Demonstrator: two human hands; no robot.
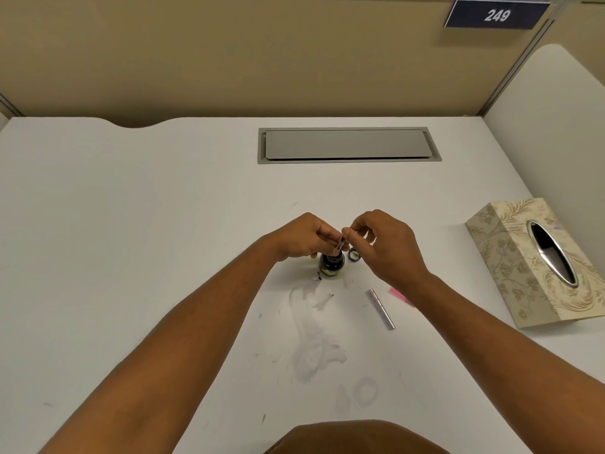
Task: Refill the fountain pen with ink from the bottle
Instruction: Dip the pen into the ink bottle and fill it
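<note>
A small dark ink bottle [331, 264] stands open on the white desk [131, 224]. The pen's front section [340, 244] slants down into the bottle mouth. My left hand [302, 237] grips the pen section low down, just above the bottle. My right hand [381, 240] pinches the section's upper end between thumb and fingertips. The bottle cap [354, 255] lies just right of the bottle. A silver pen barrel [381, 309] lies on the desk nearer me, and a pink pen part [400, 295] shows beside my right wrist.
A patterned tissue box [533, 260] sits at the right. A grey cable hatch [348, 145] is set into the desk farther back. Smeared marks [314, 339] stain the desk in front of me. Beige partition walls close off the back and right.
</note>
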